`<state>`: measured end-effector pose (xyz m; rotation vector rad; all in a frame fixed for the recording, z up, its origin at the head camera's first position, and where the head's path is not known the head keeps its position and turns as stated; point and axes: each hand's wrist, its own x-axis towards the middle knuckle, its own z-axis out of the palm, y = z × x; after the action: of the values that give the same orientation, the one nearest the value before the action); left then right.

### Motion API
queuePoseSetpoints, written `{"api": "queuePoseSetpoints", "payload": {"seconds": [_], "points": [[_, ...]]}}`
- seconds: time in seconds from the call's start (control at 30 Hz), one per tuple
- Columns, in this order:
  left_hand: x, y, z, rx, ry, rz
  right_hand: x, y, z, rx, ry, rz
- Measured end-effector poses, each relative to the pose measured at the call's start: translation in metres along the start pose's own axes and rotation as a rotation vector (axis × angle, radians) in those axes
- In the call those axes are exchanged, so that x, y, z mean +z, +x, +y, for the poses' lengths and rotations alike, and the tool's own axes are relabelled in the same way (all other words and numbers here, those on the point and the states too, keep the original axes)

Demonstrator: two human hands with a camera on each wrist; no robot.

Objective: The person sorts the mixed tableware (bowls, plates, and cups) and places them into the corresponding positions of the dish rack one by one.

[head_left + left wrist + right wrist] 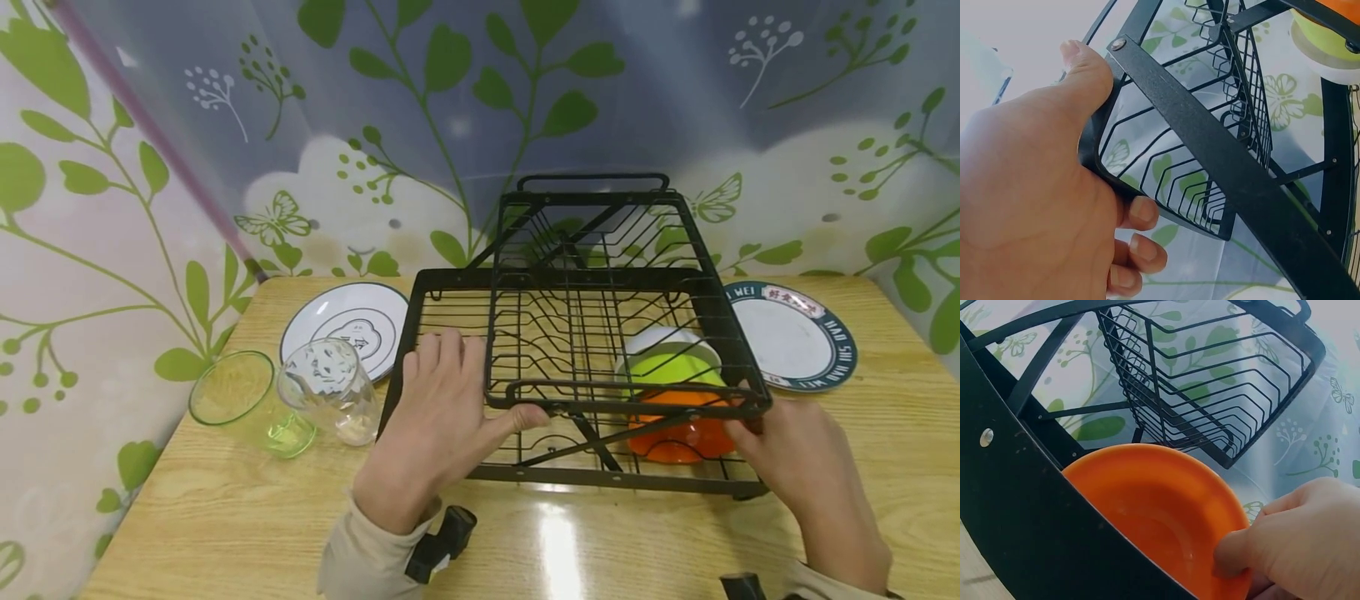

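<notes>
A black two-tier dish rack (555, 476) stands on the wooden table, its smaller upper tier raised on crossed struts. At that tier's left side, my left hand (435, 408) holds the frame; the left wrist view shows the thumb (1088, 72) and palm against the black corner. An orange bowl (678, 446) sits tilted in the lower tier at the right, in front of a lime green bowl (667, 369) and a white bowl (656, 336). My right hand (810, 454) pinches the orange bowl's rim, thumb inside it and fingers behind.
Left of the rack are a green-tinted glass (240, 408), a clear patterned glass (330, 392) and a white plate (345, 308). Another white plate (795, 342) with a dark green rim lies to the right. A leaf-printed curtain (450, 108) hangs behind the table.
</notes>
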<state>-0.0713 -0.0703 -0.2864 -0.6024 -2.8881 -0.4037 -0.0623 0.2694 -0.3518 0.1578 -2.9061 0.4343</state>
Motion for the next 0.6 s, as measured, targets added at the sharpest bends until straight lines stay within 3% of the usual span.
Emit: {"api": "queuePoseSetpoints", "payload": {"seconds": [0.13, 0.27, 0.4, 0.6], "points": [[0.0, -0.001, 0.002, -0.019, 0.01, -0.001, -0.002, 0.0, 0.003, 0.022, 0.01, -0.042], [0.0, -0.002, 0.003, -0.027, 0.016, -0.003, -0.003, -0.002, 0.006, -0.004, 0.032, -0.013], [-0.001, -0.001, 0.003, -0.027, 0.014, -0.011, -0.004, -0.005, 0.011, -0.025, 0.126, 0.019], [-0.001, 0.0, 0.003, -0.044, 0.002, -0.037, -0.01, -0.013, 0.023, 0.14, 0.33, -0.017]]}}
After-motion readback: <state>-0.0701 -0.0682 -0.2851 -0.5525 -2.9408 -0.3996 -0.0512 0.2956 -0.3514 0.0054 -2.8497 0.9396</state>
